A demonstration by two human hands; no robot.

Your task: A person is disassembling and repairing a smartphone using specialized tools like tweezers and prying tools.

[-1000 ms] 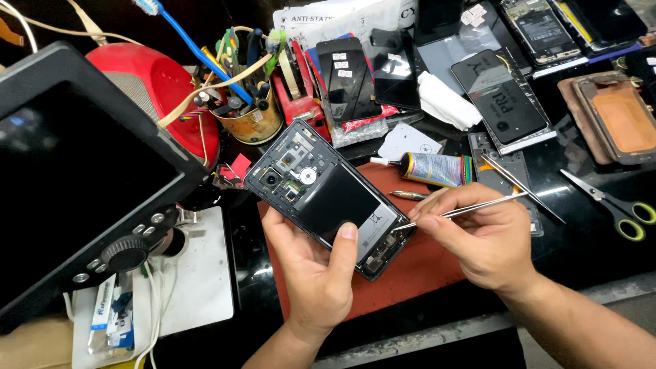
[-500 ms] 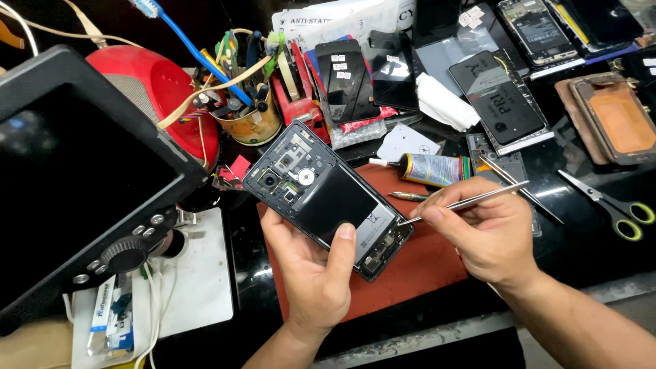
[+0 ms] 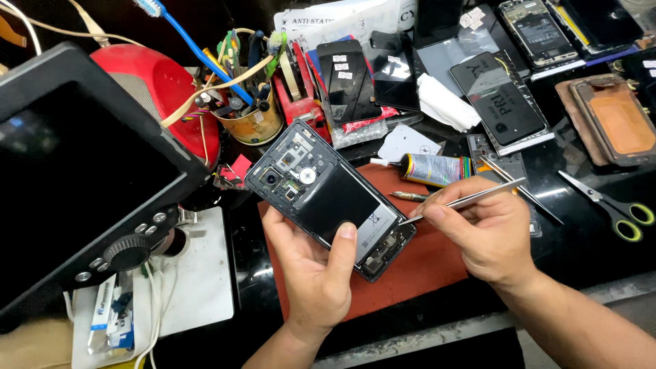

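Note:
My left hand (image 3: 316, 277) holds an opened black phone (image 3: 328, 197) from below, thumb lying on its dark battery. The back cover is off, so the camera modules and circuit board show at its upper left. My right hand (image 3: 486, 229) pinches metal tweezers (image 3: 465, 201) whose tip points at the phone's lower right edge, close to or touching it. Both hands are over a red work mat (image 3: 424, 266).
A black microscope screen (image 3: 75, 178) fills the left. Behind are a red bowl (image 3: 164, 82), a tin of tools (image 3: 249, 113), a glue tube (image 3: 430, 169), several phones and screens, a brown case (image 3: 611, 123) and green-handled scissors (image 3: 611, 205).
The tweezers' tip has shifted slightly along the phone's lower right edge. My left hand and the phone have barely moved.

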